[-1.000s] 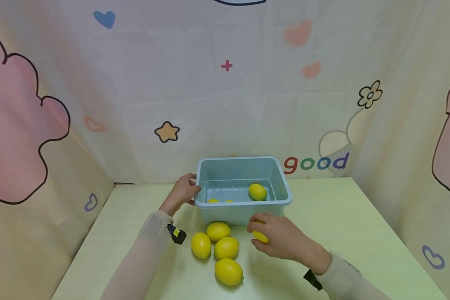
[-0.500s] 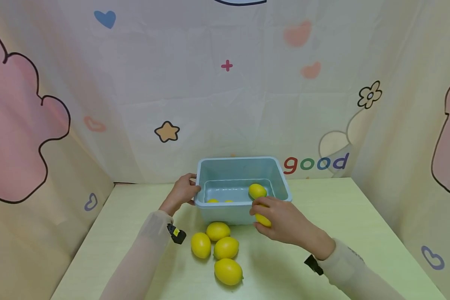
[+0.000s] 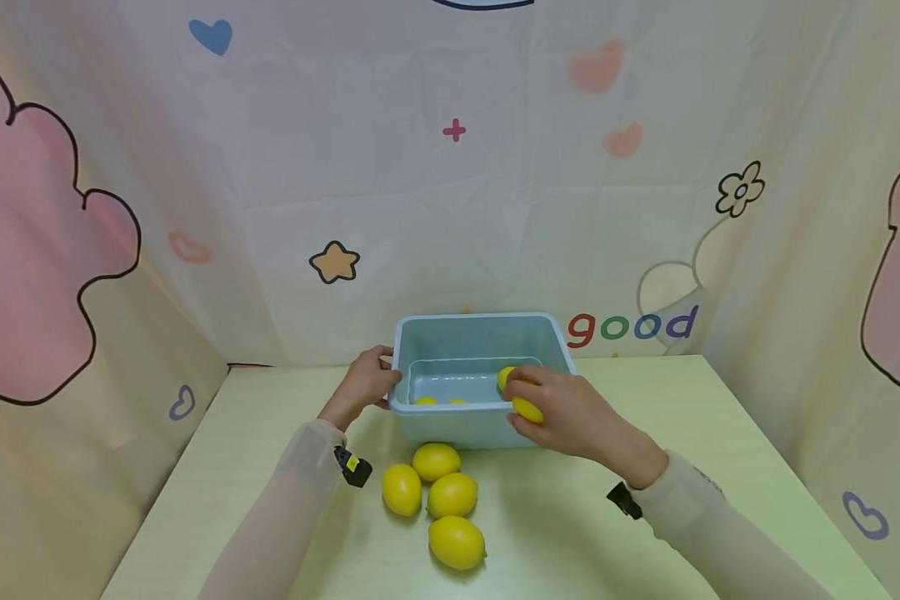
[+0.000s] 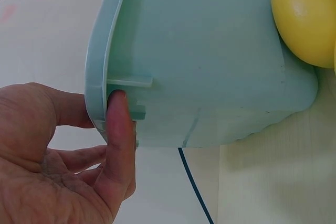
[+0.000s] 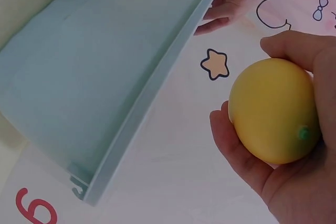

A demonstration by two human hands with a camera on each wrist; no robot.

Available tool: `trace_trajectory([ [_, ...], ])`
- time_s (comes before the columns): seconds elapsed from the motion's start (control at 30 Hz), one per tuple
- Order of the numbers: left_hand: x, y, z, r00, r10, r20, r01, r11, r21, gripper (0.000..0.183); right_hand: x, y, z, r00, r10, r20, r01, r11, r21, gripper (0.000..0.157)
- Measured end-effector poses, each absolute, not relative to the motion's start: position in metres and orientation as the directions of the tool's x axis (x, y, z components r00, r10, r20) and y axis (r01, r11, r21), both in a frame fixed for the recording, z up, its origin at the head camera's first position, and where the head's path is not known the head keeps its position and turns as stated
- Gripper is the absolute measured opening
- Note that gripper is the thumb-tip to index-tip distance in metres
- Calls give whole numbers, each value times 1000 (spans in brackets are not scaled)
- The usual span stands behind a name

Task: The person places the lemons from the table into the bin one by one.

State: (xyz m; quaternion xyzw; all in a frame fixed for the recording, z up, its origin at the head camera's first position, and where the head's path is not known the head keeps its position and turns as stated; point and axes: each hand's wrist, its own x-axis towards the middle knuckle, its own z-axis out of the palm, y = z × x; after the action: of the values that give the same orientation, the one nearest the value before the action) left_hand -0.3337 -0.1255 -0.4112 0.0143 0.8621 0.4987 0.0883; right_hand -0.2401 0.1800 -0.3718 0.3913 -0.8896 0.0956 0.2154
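Note:
A light blue plastic bin [image 3: 461,427] stands near the back of the table. My left hand [image 3: 363,380] grips its left end; in the left wrist view the thumb and fingers pinch the rim [image 4: 95,72]. Over the front right part of the bin's rim, my right hand [image 3: 573,414] holds a yellow lemon [image 5: 273,109], its green stem tip showing in the right wrist view. Inside the bin, another lemon [image 3: 505,377] is partly covered by my right hand. Only the tops of two more lemons, one a lemon at the left [image 3: 425,401], show above the front rim.
Several lemons lie on the pale table [image 3: 645,533] in front of the bin, the nearest lemon [image 3: 457,542] toward me. A printed curtain [image 3: 450,208] hangs close behind the bin and along both sides.
My right hand has lifted the lemon from in front of the bin up and forward to its front rim. The left hand and the bin have stayed in place.

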Motion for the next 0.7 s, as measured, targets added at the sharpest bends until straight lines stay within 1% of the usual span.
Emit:
trace_trajectory([
  [0.17, -334, -125, -410, -983, 116, -143, -65, 507, 860, 53, -247, 180, -365, -586, -655, 477, -744, 668, 3, 18],
  [0.37, -334, -125, -412, -983, 113, -147, -70, 506, 860, 53, -256, 179, -357, -589, -653, 476, -747, 665, -11, 18],
  [0.7, -333, -125, -410, -984, 115, -139, -61, 512, 857, 53, -271, 177, -349, -619, -605, 501, -711, 702, -31, 17],
])
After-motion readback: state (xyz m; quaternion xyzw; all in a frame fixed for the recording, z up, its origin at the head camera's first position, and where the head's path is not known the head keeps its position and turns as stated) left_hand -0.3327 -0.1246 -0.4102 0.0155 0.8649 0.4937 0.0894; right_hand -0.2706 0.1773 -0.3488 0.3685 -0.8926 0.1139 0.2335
